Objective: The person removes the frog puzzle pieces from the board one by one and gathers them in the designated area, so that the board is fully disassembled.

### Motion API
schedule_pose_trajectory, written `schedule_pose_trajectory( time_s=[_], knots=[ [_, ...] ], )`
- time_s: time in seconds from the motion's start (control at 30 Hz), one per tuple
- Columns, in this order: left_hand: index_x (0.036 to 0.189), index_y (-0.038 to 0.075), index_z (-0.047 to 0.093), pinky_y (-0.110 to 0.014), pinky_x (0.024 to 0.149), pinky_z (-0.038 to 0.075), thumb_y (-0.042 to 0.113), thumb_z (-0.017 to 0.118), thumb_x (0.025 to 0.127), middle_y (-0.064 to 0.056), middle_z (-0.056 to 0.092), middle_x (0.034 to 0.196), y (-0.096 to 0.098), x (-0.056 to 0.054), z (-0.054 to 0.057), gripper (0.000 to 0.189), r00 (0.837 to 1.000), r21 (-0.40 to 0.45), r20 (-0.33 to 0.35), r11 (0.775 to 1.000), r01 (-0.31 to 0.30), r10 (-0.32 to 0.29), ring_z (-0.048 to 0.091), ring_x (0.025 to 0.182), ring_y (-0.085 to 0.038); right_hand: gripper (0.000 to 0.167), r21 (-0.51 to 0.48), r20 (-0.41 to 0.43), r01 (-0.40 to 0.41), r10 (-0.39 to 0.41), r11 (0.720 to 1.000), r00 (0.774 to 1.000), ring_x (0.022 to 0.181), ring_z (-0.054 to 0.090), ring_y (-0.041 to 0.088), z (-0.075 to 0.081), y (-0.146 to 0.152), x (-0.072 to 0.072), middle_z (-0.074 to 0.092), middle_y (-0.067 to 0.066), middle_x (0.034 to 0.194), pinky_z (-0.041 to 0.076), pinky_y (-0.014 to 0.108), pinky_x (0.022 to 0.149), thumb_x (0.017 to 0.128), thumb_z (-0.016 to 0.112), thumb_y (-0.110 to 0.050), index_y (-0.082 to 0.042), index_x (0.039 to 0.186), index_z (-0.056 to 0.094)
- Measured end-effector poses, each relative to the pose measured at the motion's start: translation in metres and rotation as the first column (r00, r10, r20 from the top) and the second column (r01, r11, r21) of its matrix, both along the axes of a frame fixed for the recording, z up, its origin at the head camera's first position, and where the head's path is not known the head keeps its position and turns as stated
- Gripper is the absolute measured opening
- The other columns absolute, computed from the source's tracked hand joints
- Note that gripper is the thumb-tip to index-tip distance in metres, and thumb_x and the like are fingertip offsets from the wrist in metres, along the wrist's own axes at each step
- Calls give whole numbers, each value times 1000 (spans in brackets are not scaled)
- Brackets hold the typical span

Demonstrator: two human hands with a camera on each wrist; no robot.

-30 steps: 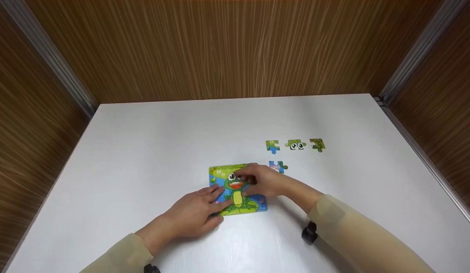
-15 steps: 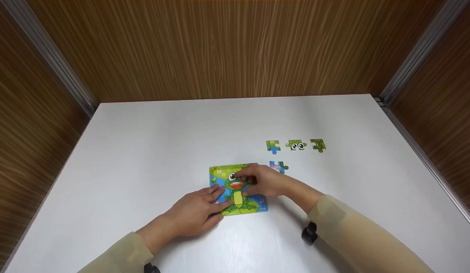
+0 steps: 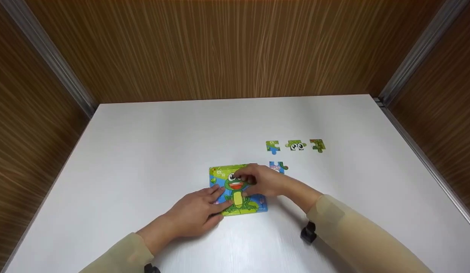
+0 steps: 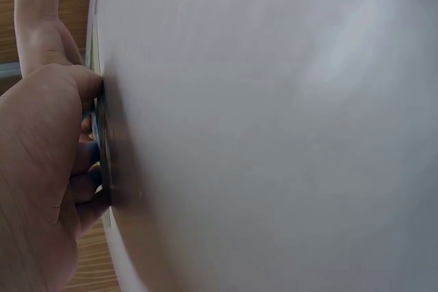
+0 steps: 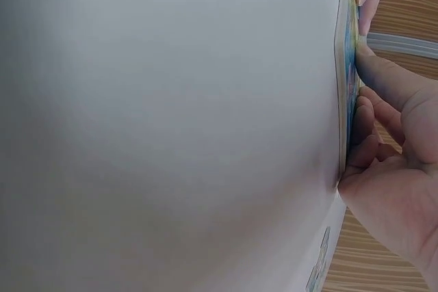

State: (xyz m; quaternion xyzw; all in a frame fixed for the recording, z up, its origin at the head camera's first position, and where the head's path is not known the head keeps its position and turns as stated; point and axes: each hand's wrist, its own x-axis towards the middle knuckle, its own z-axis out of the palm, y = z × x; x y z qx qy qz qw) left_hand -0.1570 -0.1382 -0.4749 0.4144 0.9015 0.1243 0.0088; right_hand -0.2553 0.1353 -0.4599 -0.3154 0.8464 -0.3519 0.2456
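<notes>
A square frog jigsaw puzzle [image 3: 220, 175] lies flat on the white table in the head view, its edge also showing in the right wrist view [image 5: 351, 76]. My left hand [image 3: 193, 216] rests on its lower left part with extended fingers. Over the frog's face is my right hand [image 3: 266, 180], fingers bent, index tip near the eyes and thumb on the body. The mouth shows between them; whether they pinch a piece I cannot tell. Behind lie loose puzzle pieces: a green-blue one [image 3: 273, 146], one with eyes [image 3: 296, 145], a dark green one [image 3: 318, 145] and a partly covered blue-pink one [image 3: 275, 166].
The white table [image 3: 163, 144] extends around the puzzle. Wood-grain panels [image 3: 235, 49] rise at the back and both sides, with metal strips at the corners. A black wrist device [image 3: 308, 232] hangs below the right sleeve.
</notes>
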Motion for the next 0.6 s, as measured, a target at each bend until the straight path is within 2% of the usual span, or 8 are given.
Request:
schedule_pose_trajectory(
  time_s=[0.33,0.6],
  knots=[
    [148,19,66,-46,117,44,32,56,109,-21,52,155,0,0,-1,42,1000,-3,-4,1000,3,-3,48,147,-35,48,-29,-11,-1,1,1000,1000,92,52,18,-1,0,1,59,2,106,47,33,82,92,84,-9,-16,135,64],
    [149,20,65,-46,118,43,34,54,110,-20,52,156,0,-1,-2,43,1000,-10,7,1000,2,-2,47,148,-35,49,-54,-40,-9,7,999,999,87,52,18,-3,-1,3,60,5,103,46,32,77,93,83,-7,-15,137,63]
  ],
)
